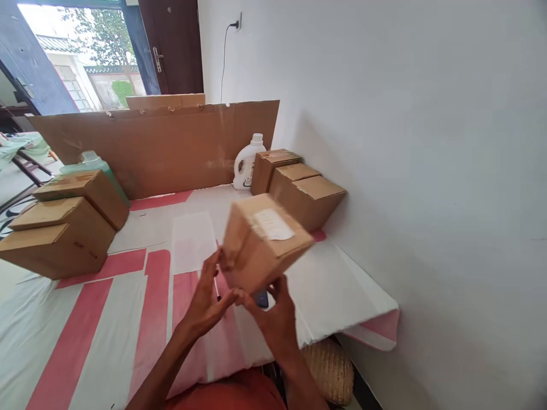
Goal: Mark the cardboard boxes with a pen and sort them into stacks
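A brown cardboard box (256, 259) with a white label on its top is held up, tilted, above the front of the table. My left hand (209, 293) grips its left side and lower corner. From below and the right, my right hand (271, 304) is closed on the near lower edge. Both thumbs meet near the bottom corner. Under the box a dark blue flat object (261, 299) shows in part, mostly hidden. A thin pen-like stick (217, 287) lies by my left hand.
Brown boxes (64, 239) stand at the left by a green jug (90, 162). More boxes (314, 191) and a white jug (248, 162) stand against the right wall. A cardboard panel (179, 148) closes the back. A white sheet (193, 242) lies on the striped cloth (111, 319).
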Motion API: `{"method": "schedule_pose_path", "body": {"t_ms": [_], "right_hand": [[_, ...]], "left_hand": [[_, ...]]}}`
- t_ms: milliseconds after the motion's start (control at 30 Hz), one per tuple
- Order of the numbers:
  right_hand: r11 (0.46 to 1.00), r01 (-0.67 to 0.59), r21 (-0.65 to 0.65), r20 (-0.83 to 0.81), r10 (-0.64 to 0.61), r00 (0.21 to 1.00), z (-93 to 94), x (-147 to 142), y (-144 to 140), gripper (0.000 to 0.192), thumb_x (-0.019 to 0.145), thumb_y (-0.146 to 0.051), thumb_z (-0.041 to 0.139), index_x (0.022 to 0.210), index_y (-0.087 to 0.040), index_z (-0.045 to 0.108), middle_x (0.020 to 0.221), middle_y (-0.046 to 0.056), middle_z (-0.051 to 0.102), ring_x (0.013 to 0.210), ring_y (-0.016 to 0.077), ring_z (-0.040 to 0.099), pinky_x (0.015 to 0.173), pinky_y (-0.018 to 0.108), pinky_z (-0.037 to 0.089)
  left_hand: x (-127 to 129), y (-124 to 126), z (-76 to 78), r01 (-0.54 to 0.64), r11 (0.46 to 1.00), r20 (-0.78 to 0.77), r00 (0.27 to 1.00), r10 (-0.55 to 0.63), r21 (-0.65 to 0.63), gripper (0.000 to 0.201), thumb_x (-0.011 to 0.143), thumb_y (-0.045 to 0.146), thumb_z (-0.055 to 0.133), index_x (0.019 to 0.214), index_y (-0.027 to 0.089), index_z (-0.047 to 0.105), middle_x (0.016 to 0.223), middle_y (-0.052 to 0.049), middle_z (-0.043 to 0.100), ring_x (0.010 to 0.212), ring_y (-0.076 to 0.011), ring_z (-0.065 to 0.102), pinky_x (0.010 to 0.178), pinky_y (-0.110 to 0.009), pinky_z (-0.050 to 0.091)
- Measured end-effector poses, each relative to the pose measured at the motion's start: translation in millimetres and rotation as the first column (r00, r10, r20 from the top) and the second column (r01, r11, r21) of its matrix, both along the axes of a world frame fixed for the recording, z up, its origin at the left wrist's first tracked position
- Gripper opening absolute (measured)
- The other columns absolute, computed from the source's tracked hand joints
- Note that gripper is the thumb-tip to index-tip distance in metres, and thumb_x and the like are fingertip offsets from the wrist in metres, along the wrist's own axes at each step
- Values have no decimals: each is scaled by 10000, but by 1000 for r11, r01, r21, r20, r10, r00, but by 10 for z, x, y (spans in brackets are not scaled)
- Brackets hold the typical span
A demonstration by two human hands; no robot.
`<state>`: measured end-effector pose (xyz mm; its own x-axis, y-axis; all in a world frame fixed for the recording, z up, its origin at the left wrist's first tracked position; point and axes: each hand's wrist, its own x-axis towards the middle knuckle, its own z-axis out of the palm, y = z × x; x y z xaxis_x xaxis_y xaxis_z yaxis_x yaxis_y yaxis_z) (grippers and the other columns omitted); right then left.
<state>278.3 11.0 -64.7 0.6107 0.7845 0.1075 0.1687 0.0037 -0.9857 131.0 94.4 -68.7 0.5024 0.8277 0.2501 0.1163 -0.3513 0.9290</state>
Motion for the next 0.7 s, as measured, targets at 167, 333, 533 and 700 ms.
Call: {"method": "schedule_pose_path", "body": {"t_ms": [167, 333, 533, 700], "right_hand": [[780, 620, -83, 321, -568, 758, -234, 987, -149, 756, 687, -759, 751, 1149, -196, 548, 1150, 207, 709, 1068, 420, 687, 868, 510, 563], [589, 800, -115, 422, -700, 576, -465, 1635, 85, 783, 849, -670, 552, 1379, -100, 465, 1338, 354, 574, 1270, 524, 561, 948, 628, 510], [653, 753, -75, 442, -655, 612, -593, 1726, 640, 555, 964, -494, 444, 1398, -154, 513, 1332, 317, 578, 1284, 469, 552, 932, 604, 527], [690, 721, -62, 466, -619, 632, -606, 1740, 906, 482, 966, -426, 481, 1368, -168, 544, 1300, 281, 599, 1233, 422, 594, 917, 560, 549]], "left_hand": [[1380, -6, 53, 466, 885, 1, 885, -466, 2, 678, 951, 306, 552, 1607, 237, 399, 1607, -140, 443, 1514, -283, 395, 1281, -492, 284], [2358, -61, -21, 559, 828, -43, 827, -560, -45, 649, 908, 391, 565, 1501, 129, 528, 1304, -170, 657, 1323, -322, 532, 1138, -475, 450], [2718, 417, -2, 446, 874, -169, 862, -477, -190, 1058, 885, 680, 561, 1623, -10, 247, 1585, -327, 421, 1507, -452, 361, 1229, -585, 287], [2670, 647, 90, 424, 877, -186, 865, -466, -226, 1082, 914, 717, 510, 1636, -25, 195, 1664, -355, 259, 1544, -497, 272, 1230, -613, 270]]}}
